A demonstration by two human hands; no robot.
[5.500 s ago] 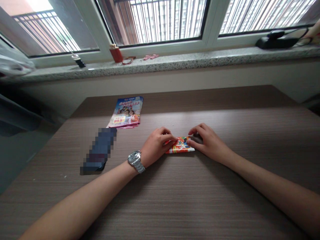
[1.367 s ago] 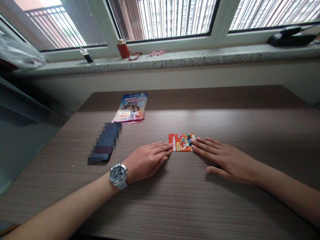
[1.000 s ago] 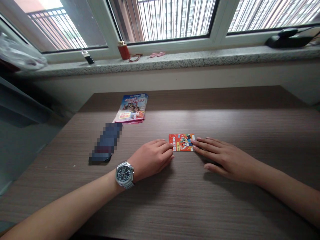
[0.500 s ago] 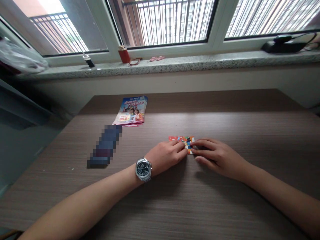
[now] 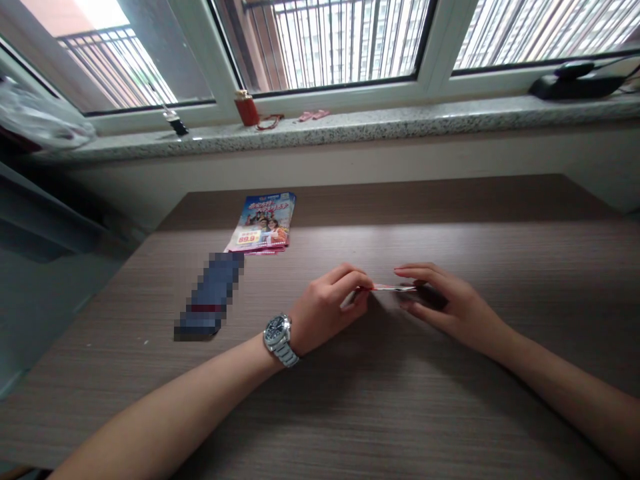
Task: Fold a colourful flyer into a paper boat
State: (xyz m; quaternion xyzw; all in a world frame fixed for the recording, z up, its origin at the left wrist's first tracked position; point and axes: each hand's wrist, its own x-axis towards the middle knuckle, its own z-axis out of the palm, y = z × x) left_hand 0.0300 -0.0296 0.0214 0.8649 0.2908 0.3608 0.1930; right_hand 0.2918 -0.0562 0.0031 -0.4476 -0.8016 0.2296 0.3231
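Observation:
My left hand (image 5: 337,300), with a silver watch (image 5: 280,337) on its wrist, pinches one end of a folded paper leaflet (image 5: 393,288) between thumb and fingers. The leaflet is turned edge-on, so only a thin red and white line of it shows. At its other end is my right hand (image 5: 443,297), thumb and fingers spread apart around the leaflet's right end. Whether the right fingers touch the paper cannot be made out.
A stack of colourful leaflets (image 5: 265,223) lies at the back left of the wooden table (image 5: 475,233). Nearer me is a pixelated dark object (image 5: 210,297). On the stone windowsill (image 5: 390,127) stand a red container (image 5: 246,109) and a black device (image 5: 575,83) with a cable.
The leaflet lay flat with its printed face showing; now it is lifted and edge-on. My left hand has gone from pressing on it to pinching it. My right fingers have spread wider.

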